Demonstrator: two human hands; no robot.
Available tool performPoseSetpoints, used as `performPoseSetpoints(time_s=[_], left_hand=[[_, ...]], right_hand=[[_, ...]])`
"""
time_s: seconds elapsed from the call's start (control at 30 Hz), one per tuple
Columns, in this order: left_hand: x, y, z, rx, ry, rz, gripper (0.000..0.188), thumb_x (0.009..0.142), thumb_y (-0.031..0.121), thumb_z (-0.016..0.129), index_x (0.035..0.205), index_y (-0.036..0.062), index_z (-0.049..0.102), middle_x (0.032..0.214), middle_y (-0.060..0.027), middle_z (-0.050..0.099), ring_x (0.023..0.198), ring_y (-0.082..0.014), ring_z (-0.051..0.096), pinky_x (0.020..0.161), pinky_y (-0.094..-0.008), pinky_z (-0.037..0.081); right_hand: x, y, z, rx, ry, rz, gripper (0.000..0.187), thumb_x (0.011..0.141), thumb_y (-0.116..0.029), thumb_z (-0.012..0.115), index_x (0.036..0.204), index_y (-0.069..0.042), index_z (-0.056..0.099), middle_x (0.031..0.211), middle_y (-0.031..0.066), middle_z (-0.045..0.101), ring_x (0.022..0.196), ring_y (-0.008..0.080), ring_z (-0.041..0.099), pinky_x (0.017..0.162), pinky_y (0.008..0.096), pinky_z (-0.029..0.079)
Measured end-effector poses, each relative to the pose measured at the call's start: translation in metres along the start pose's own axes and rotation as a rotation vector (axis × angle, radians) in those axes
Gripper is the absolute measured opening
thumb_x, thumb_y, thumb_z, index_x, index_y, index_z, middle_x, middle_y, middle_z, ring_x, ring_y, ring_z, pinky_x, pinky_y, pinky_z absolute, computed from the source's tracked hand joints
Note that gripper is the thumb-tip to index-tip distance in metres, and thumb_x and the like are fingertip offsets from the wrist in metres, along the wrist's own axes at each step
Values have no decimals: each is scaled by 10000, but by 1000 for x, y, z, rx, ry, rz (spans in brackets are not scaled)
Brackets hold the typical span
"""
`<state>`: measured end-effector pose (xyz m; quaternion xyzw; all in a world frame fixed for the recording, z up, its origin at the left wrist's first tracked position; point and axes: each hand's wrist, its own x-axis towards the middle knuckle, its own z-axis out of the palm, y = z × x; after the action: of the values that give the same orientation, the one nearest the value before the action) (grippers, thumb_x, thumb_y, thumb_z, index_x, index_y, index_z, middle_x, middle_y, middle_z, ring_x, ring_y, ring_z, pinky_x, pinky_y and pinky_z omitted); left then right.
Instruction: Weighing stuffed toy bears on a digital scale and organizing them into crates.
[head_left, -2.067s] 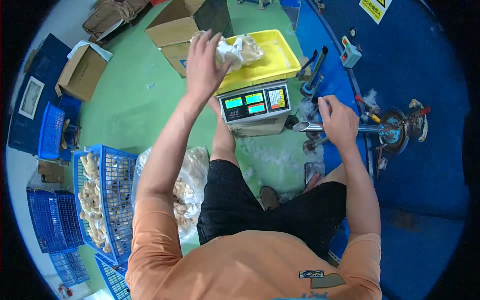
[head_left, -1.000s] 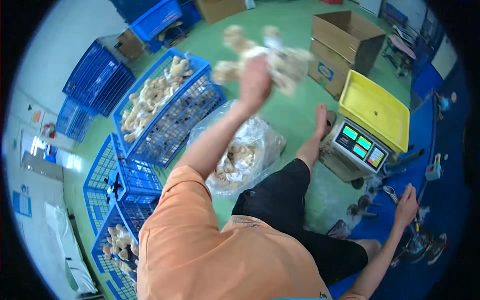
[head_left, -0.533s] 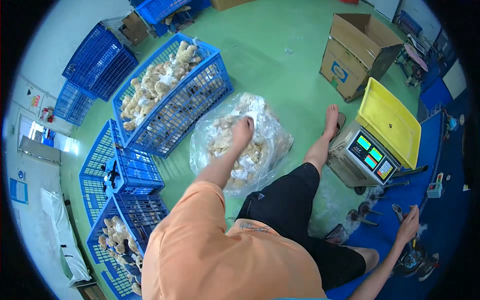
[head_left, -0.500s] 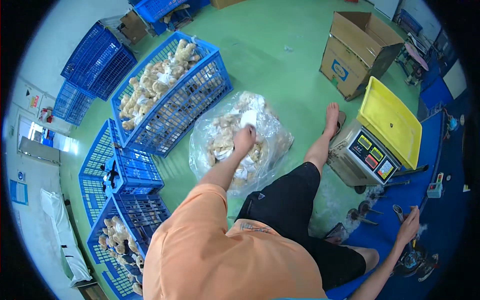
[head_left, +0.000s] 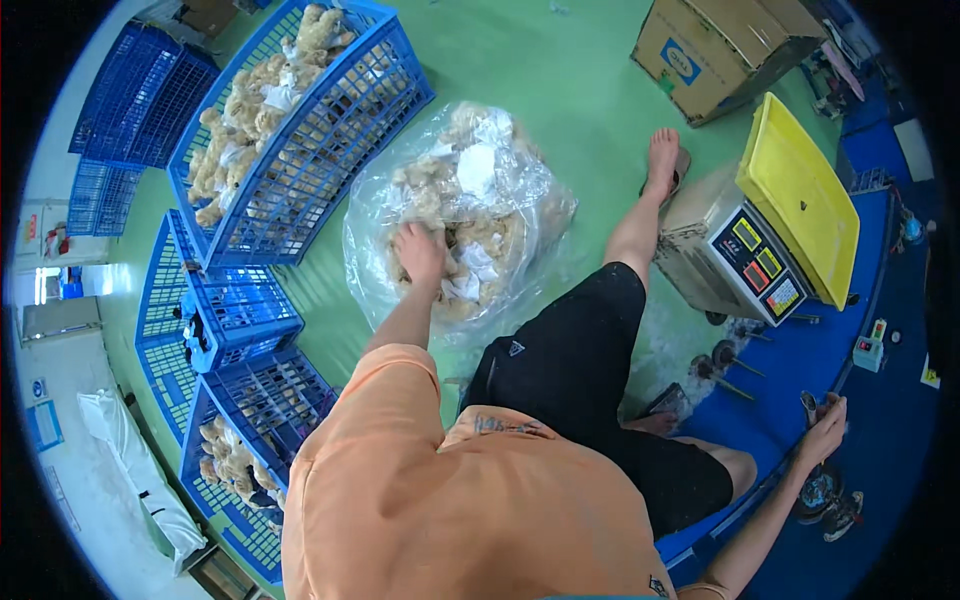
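A clear plastic bag (head_left: 545, 215) full of beige plush toys (head_left: 490, 235) lies wide on the floor in front of me. My left hand (head_left: 422, 255) is inside its mouth, fingers apart and touching the toys on the left; their tips are partly hidden in the plush. A white sheet (head_left: 477, 172) lies on the toys, beyond that hand. Far to the right, my right hand (head_left: 824, 432) is by the edge of the blue table, its fingers loosely extended beside a metal fitting (head_left: 808, 404). I see nothing held in it.
A blue crate (head_left: 330, 165) of plush toys stands left of the bag, with more blue crates (head_left: 235, 345) nearer me. On the right are a scale (head_left: 745, 255) with a yellow tray (head_left: 800, 205) and a cardboard box (head_left: 690, 65). My bare leg (head_left: 630, 230) reaches between bag and scale.
My left hand has left the white sheet and moved left into the toys; the sheet now lies on the pile. The view has shifted. My right hand stays beside the metal fitting.
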<state>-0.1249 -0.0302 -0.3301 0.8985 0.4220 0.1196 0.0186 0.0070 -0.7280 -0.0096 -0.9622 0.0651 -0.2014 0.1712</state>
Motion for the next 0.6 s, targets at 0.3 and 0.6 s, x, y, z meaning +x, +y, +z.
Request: performPoseSetpoints(time_s=[0.3,0.6], left_hand=[[48,41,-50,-498,-753,-129,367,889,216,602,1176,-12,603,1140,-163,661,939,-307,636,892,-377,488],[1,195,-174,-2134,-952,-1,406,925,162,518,1294,-2,563,1259,-150,640,1118,-267,625,1007,-393,458]], right_hand=[[-2,-11,-7,3,-25,83,509,1080,-412,365,1024,-47,715,757,76,636,670,218,573,650,352,463],[-52,-152,5,559,-69,5,166,994,-151,569,1032,-49,694,962,55,683,855,154,622,791,301,492]])
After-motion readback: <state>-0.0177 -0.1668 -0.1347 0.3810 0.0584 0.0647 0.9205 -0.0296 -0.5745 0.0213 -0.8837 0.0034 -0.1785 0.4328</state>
